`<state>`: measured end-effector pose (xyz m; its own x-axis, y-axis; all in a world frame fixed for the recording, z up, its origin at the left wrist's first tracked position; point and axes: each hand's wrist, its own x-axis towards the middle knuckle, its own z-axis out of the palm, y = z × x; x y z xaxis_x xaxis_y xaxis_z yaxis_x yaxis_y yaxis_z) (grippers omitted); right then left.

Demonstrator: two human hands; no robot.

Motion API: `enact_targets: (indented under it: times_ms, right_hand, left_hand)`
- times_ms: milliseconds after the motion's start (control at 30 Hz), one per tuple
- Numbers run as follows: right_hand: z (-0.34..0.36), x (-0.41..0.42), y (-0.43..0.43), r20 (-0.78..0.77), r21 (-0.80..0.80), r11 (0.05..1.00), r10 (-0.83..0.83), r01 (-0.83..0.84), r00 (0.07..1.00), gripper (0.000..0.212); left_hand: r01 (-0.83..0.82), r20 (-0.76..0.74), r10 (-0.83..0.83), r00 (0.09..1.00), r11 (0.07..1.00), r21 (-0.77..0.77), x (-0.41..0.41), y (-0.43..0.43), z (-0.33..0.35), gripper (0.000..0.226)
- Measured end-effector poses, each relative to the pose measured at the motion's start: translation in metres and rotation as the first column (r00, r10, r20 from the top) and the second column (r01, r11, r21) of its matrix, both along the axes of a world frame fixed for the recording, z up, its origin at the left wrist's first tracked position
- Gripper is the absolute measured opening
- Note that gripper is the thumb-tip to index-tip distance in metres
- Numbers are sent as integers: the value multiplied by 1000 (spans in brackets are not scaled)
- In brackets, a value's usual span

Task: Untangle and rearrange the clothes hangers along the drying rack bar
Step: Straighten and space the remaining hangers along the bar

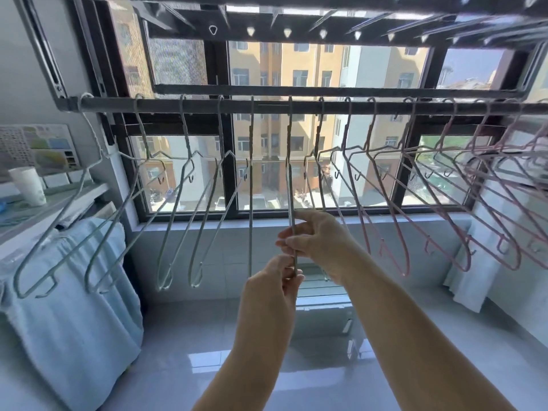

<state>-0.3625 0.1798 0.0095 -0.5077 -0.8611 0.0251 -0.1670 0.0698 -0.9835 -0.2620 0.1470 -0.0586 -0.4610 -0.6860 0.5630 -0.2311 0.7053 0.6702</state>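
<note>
A dark drying rack bar [311, 107] runs across the window. Several pale green hangers [178, 203] hang from its left half, and several pink hangers [444, 188] crowd its right half, overlapping toward the far right. One grey-green hanger [290, 173] hangs edge-on at the middle. My right hand [317, 235] pinches its lower part between thumb and fingers. Just below, my left hand [275, 280] grips the bottom end of the same hanger. Another edge-on hanger [251, 188] hangs just to the left, untouched.
A blue towel [74, 307] drapes over a unit at the left, under a shelf with a white cup [28, 185]. A second perforated rack bar [296, 32] runs overhead. White cloth [471, 277] hangs at the right. Glossy tiled floor lies below.
</note>
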Motion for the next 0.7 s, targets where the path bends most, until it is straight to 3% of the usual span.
enact_targets:
  times_ms: [700]
  right_hand:
    - [-1, -1, -8, -32, 16, 997, 80, -79, 996, 51]
  left_hand:
    - [-84, 1, 84, 996, 996, -16, 2, 3, 5, 26]
